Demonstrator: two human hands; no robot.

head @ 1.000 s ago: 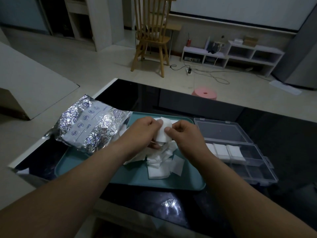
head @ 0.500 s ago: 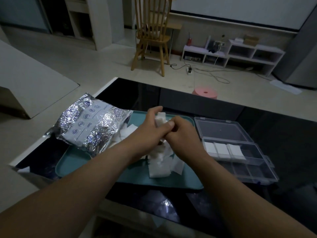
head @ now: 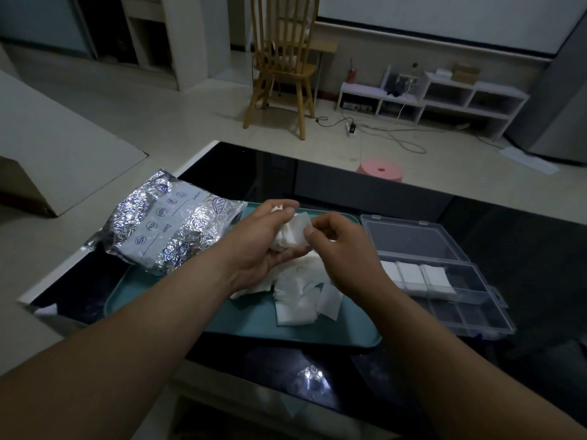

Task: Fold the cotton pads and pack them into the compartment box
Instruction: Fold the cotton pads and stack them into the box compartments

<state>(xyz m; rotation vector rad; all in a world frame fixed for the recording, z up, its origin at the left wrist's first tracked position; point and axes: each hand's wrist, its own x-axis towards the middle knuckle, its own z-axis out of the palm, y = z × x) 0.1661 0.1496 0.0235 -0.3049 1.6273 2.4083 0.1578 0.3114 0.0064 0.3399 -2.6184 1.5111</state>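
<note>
What moved: half a second back the two hands were pressed together over the tray; now they've pulled apart a bit and the left one has rolled palm-up.
Left hand (head: 257, 249): fingers curled round a small wad of pads (head: 284, 241), held just above the tray.
Right hand (head: 346, 249): thumb and forefinger pinching the edge of the top pad (head: 298, 225) on that wad. Looks to me like it's peeling one off or starting a fold, can't say which.
Loose pile (head: 295, 300): a messy heap of unfolded pads on the teal tray (head: 222, 315), right under the hands.
Box (head: 489, 327): clear plastic, just to the right of the tray, with its lid (head: 409, 239) flipped open towards the far side.
Packed so far: three folded pads (head: 413, 276) sit side by side in the far row of compartments. The near row looks empty, as far as I can tell through the plastic.
Progress: early days, I'd say. A few are in, the near row is still to fill, and there's a good heap plus the wad in hand left to fold.
Other stuff: a crinkly foil bag (head: 171, 223) lies on the tray's left end, and everything sits on a dark glossy table (head: 524, 249).
</note>
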